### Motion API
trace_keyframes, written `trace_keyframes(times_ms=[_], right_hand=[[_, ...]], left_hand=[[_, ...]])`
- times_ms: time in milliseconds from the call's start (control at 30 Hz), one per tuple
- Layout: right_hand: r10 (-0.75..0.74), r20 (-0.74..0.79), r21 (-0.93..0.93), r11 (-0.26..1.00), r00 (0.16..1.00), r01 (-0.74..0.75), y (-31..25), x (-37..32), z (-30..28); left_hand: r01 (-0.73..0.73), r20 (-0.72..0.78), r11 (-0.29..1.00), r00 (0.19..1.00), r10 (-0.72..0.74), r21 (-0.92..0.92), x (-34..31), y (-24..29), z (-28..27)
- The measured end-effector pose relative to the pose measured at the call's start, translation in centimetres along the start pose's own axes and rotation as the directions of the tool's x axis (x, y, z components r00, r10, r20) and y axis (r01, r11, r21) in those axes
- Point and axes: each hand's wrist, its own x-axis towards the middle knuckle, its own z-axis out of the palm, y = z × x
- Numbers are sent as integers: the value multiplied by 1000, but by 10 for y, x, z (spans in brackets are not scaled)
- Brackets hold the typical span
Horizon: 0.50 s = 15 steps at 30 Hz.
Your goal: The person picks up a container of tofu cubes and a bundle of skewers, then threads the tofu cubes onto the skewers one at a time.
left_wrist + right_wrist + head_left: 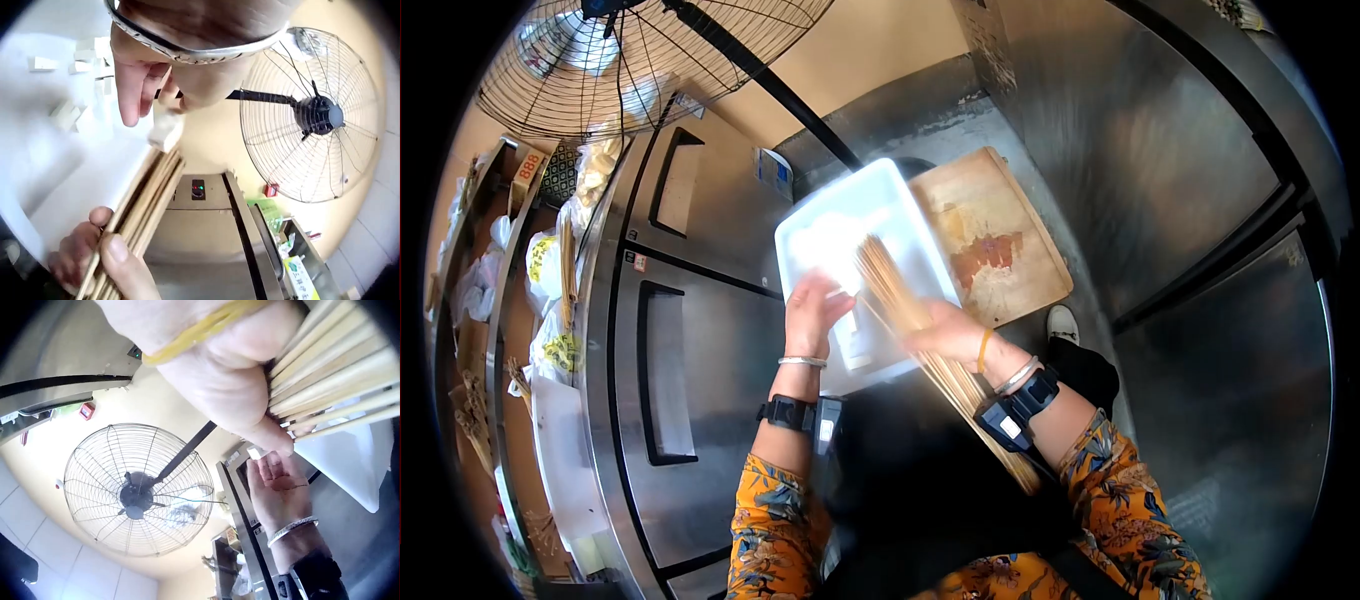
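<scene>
My right hand (940, 335) grips a thick bundle of thin wooden skewers (880, 270), which slants from over the tray back beneath my forearm. In the left wrist view, its thumb (119, 250) lies along the sticks. Near the skewers' far ends, my left hand (808, 315) pinches a small white block (166, 131) at its fingertips. That block overlaps the skewer tips in the left wrist view. Below both hands is a white plastic tray (922, 250) with several white blocks (65, 115) inside, washed out by glare in the head view.
A stained wooden board (1025, 250) lies right of the tray. Steel cabinet doors (730, 330) stand at left, and more steel doors (1200, 170) at right. A wire-caged fan (650, 60) stands beyond the tray. Shelves with bags (550, 270) line the far left.
</scene>
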Motion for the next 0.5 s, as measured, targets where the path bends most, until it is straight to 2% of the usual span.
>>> trace_keyframes(times_ms=[33,67,100,167,200,267,333,367,467,500], right_hand=[[6,-5,0,1000,1000,-6,0,1,-1],[7,6,27,1000,1000,-8,-1,1,-3],[8,19,52,999,1000,-9,-1,1,-4],[4,15,107,994,1000,-5,2,3,-6],[-2,-2,136,991,1000,2,8,6,-6],[6,-51,173,985,999,3,9,4,-4],[34,-111,193,981,993,-12,1,-1,-2],[17,-75,192,981,997,-3,2,0,-4],[-13,8,189,982,1000,11,3,3,-8],[-11,12,187,982,1000,8,2,2,-8]], left_hand=[[-18,-51,1000,998,19,20,3,-5,-2],[-14,-45,958,999,28,288,21,-25,-19],[-11,-37,846,999,36,534,51,-58,-48],[-4,-1,507,1000,10,862,73,-91,-69],[-10,19,321,1000,-25,947,76,-100,-70],[-62,46,199,996,81,978,75,-118,-73],[34,-33,224,999,-10,974,65,-109,-60],[39,-34,172,999,-30,984,62,-103,-55],[-34,39,102,998,-44,994,68,-105,-57],[-43,52,175,997,-48,984,75,-110,-63]])
